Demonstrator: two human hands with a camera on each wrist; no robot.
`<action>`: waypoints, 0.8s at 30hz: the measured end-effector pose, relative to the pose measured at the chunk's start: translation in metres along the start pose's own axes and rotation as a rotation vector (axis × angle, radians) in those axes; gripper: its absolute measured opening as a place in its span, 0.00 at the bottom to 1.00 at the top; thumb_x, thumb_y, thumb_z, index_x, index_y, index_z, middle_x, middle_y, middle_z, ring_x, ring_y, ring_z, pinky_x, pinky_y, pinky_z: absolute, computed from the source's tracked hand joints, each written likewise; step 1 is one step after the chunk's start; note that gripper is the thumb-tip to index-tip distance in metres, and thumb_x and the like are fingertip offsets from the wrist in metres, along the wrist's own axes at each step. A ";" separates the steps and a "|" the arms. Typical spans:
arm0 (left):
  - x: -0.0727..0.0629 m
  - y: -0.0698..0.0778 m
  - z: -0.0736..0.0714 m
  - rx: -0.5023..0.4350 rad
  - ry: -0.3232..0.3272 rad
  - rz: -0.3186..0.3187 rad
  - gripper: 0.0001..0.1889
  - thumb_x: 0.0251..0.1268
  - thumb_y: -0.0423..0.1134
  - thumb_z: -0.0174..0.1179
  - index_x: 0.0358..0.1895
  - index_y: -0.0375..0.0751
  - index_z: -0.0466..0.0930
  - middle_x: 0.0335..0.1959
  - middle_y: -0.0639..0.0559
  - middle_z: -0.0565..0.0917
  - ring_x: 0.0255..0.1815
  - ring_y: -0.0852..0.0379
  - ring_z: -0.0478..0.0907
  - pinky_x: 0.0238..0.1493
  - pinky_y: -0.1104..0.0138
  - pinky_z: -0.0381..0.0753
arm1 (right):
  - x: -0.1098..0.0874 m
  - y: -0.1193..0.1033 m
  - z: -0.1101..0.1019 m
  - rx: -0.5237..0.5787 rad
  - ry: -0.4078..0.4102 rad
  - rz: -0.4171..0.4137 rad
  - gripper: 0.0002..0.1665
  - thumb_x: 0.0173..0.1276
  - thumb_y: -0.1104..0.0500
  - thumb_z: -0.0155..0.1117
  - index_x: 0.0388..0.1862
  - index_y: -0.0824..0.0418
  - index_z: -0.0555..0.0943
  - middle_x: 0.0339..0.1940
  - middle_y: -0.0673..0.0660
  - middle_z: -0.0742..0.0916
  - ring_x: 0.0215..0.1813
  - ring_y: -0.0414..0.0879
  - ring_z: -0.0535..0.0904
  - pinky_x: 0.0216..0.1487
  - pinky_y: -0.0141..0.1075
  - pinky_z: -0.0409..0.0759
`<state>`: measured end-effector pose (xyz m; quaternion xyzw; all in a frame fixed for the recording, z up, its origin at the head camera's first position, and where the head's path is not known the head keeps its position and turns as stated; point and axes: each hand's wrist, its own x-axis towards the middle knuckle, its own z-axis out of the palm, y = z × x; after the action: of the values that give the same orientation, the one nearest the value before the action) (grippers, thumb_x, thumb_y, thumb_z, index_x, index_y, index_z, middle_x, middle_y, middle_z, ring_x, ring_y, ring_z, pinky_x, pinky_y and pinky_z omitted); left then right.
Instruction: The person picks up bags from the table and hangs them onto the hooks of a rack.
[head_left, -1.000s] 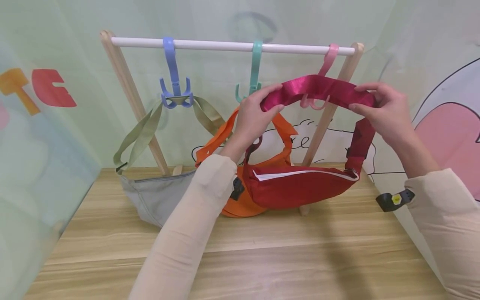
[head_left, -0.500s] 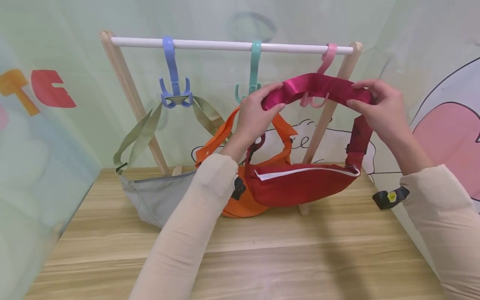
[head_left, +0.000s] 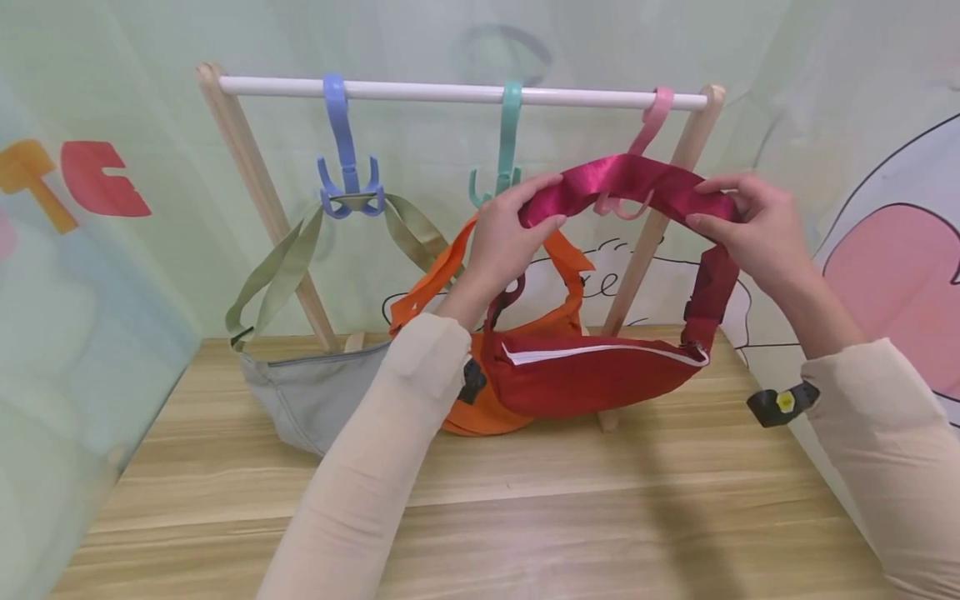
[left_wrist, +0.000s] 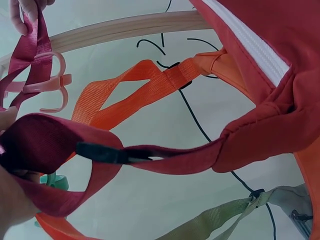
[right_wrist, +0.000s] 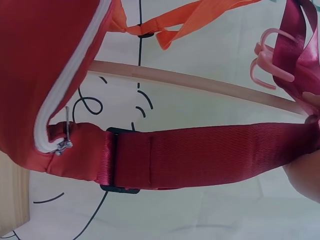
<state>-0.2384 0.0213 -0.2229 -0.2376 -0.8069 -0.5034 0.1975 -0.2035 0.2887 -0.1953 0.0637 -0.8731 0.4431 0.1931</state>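
Note:
A red crescent-shaped shoulder bag point(head_left: 592, 385) with a white zipper hangs by its shiny magenta-red strap point(head_left: 618, 173) between both hands. My left hand point(head_left: 504, 242) pinches the strap's left part between thumb and fingers. At the strap's right part, my right hand point(head_left: 765, 229) pinches it the same way. The pink hook point(head_left: 656, 121) stands right at the strap's middle, and one prong overlaps the strap's front in the head view. The right wrist view shows the pink prongs point(right_wrist: 274, 62) around the strap's edge. A black buckle point(right_wrist: 120, 160) joins strap and bag.
A white rail point(head_left: 435, 90) on wooden legs carries the hooks. A grey bag point(head_left: 322, 400) hangs from the blue hook point(head_left: 347, 142). Behind the red bag, an orange bag point(head_left: 480, 421) hangs near the green hook point(head_left: 510, 133). Below lies a wooden tabletop point(head_left: 525, 533).
The right hand has moved left and slightly down, carrying the strap and red bag a little with it. The strap has sunk lower against the pink hook. The left hand has hardly moved.

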 end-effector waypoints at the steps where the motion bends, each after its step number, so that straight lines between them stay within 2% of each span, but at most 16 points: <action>1: 0.000 0.000 0.000 -0.001 -0.004 -0.003 0.24 0.58 0.40 0.62 0.60 0.49 0.72 0.56 0.53 0.75 0.51 0.57 0.70 0.42 0.72 0.75 | 0.000 0.000 0.000 0.000 -0.003 0.000 0.20 0.59 0.57 0.66 0.51 0.52 0.77 0.24 0.49 0.78 0.25 0.42 0.70 0.23 0.26 0.71; 12: 0.000 -0.003 0.002 0.034 -0.024 0.003 0.24 0.58 0.41 0.62 0.60 0.49 0.72 0.56 0.52 0.75 0.52 0.56 0.70 0.42 0.73 0.75 | 0.002 0.003 -0.002 0.020 -0.043 0.008 0.19 0.58 0.59 0.67 0.49 0.51 0.77 0.19 0.47 0.79 0.20 0.39 0.68 0.19 0.28 0.67; 17: 0.001 -0.001 0.003 0.023 -0.039 0.001 0.25 0.58 0.40 0.62 0.60 0.48 0.72 0.55 0.51 0.75 0.52 0.56 0.69 0.42 0.73 0.75 | 0.001 0.003 -0.005 0.024 -0.071 0.022 0.19 0.58 0.59 0.67 0.49 0.50 0.76 0.19 0.47 0.78 0.20 0.39 0.67 0.19 0.30 0.66; 24: 0.003 0.001 0.002 -0.010 -0.038 0.036 0.24 0.57 0.39 0.63 0.59 0.47 0.72 0.53 0.51 0.76 0.49 0.56 0.71 0.41 0.73 0.75 | 0.000 0.004 -0.009 0.070 -0.080 0.037 0.19 0.58 0.59 0.67 0.48 0.48 0.76 0.20 0.47 0.79 0.20 0.39 0.68 0.18 0.29 0.67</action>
<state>-0.2403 0.0243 -0.2210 -0.2627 -0.8036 -0.4991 0.1901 -0.2025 0.2981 -0.1932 0.0721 -0.8652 0.4738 0.1475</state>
